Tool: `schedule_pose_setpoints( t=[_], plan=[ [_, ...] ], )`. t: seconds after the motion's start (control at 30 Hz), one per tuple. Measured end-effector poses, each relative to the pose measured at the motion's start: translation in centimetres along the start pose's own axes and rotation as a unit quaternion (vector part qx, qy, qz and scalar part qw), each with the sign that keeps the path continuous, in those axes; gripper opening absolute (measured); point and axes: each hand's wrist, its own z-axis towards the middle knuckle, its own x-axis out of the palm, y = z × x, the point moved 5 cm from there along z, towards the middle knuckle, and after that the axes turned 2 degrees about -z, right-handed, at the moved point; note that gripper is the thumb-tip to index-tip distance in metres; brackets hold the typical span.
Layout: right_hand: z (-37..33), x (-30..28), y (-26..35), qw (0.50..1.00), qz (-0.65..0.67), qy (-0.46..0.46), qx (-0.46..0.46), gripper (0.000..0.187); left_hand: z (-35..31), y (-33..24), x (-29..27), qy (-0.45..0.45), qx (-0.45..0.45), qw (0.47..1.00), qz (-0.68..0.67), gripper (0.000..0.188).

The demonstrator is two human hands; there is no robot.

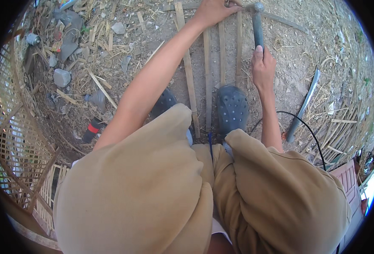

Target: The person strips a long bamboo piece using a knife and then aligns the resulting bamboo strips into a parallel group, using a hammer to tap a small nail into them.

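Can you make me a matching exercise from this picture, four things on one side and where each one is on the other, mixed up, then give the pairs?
Things:
1. hammer
2. long curved blade
3. bamboo slats
4. woven lattice panel

Places:
A. standing at the left edge of the view
B. gripped in the right hand
C. lying flat under the shoes, with the left hand on their far end
D. lying on the dirt to the right of the right forearm

Pairs: 1-B, 2-D, 3-C, 4-A
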Motion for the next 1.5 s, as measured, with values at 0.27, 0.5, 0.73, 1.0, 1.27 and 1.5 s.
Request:
schedule_pose_setpoints(
  t=[0.27,0.5,0.73,1.0,1.27,1.5],
  plan=[
    [-0.6,0.7,-0.2,0.999,0.038,0.011,0.014,0.044,-0.2,0.1,-0.3,-0.017,0.003,1.0,0.01,0.014],
    [-1.3,-0.6,-1.9,0.996,0.083,-0.012,0.024,0.042,0.0,-0.5,-0.4,-0.033,-0.023,0.999,0.033,0.015],
    [-4.5,-2.1,-3.3,0.994,0.037,-0.011,0.099,0.044,1.8,0.5,-0.8,-0.023,-0.097,0.994,0.053,0.02],
    [-6.1,-1.6,-3.4,0.996,0.023,-0.012,0.086,0.047,8.1,2.2,0.5,0.241,0.115,0.95,0.165,0.014],
    [-6.7,-2.8,-4.4,0.994,0.039,-0.005,0.101,0.046,7.4,-0.9,2.7,0.351,0.154,0.89,0.246,0.01],
    [-6.9,-2.0,-4.2,0.992,0.064,0.003,0.107,0.044,6.8,-1.2,0.6,0.276,0.107,0.929,0.222,0.009]
  ],
)
